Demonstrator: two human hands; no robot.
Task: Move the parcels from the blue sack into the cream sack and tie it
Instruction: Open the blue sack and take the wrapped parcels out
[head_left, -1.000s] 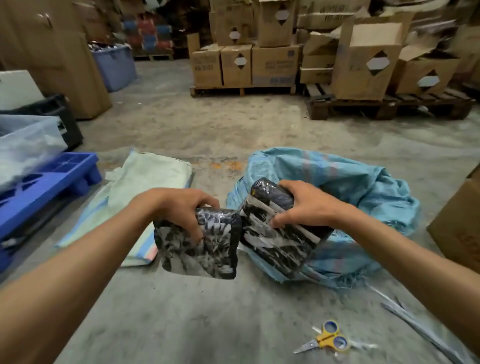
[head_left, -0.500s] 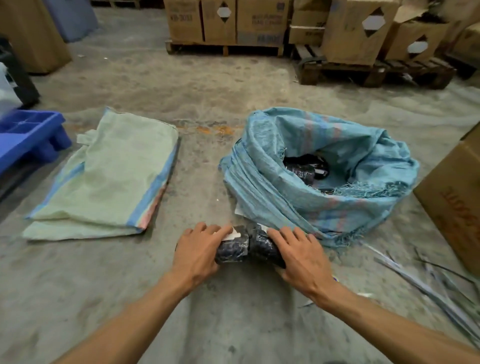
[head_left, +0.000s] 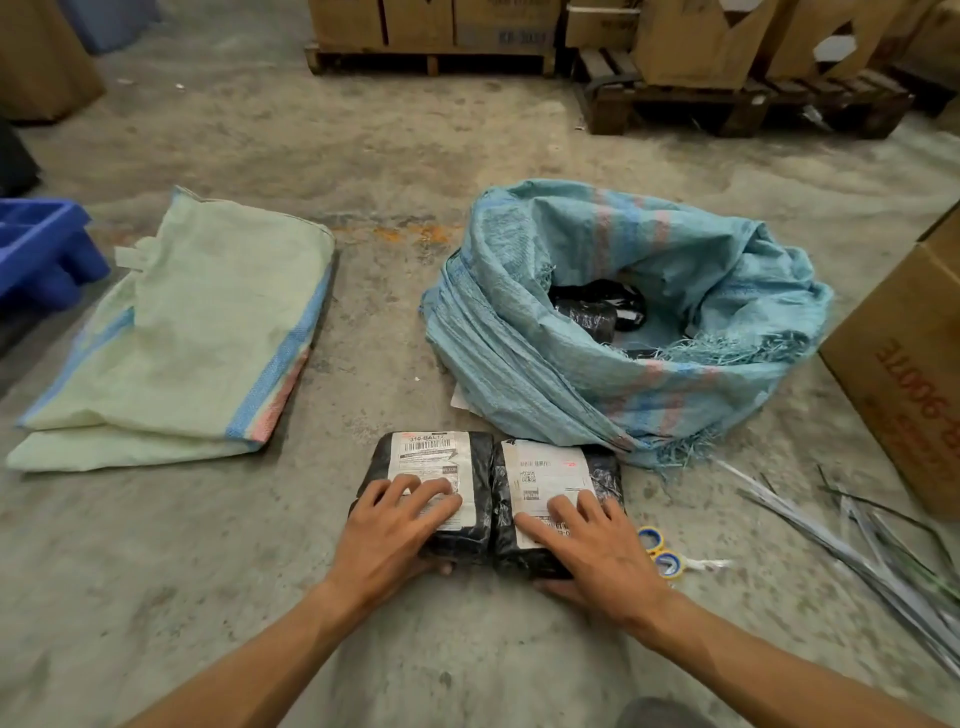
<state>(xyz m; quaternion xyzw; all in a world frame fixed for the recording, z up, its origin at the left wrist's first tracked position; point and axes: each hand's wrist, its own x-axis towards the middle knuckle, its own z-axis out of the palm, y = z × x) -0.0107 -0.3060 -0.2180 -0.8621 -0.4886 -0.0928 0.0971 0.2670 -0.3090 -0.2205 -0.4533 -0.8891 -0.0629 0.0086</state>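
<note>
Two parcels (head_left: 493, 488) lie on the near floor under flat, ungripping hands (head_left: 395, 525), more remain in the blue sack (head_left: 623, 353), and the cream sack (head_left: 176, 353) lies folded, unfilled, left.

The floor (head_left: 218, 571) was bare concrete, matt, rough and stained. The blue sack (head_left: 571, 374) was woven plastic cloth, creased, with frayed threads at its rim. The cream sack (head_left: 197, 332) was the same woven cloth, flatter and smoother, with a blue and red stripe. The two parcels (head_left: 488, 467) were wrapped in glossy black plastic film, wrinkled, each carrying a matt white paper label. The boxes (head_left: 904, 364) were plain brown cardboard. The pallets (head_left: 727, 104) were dark, rough wood. The straps (head_left: 852, 540) looked like smooth plastic.
</note>
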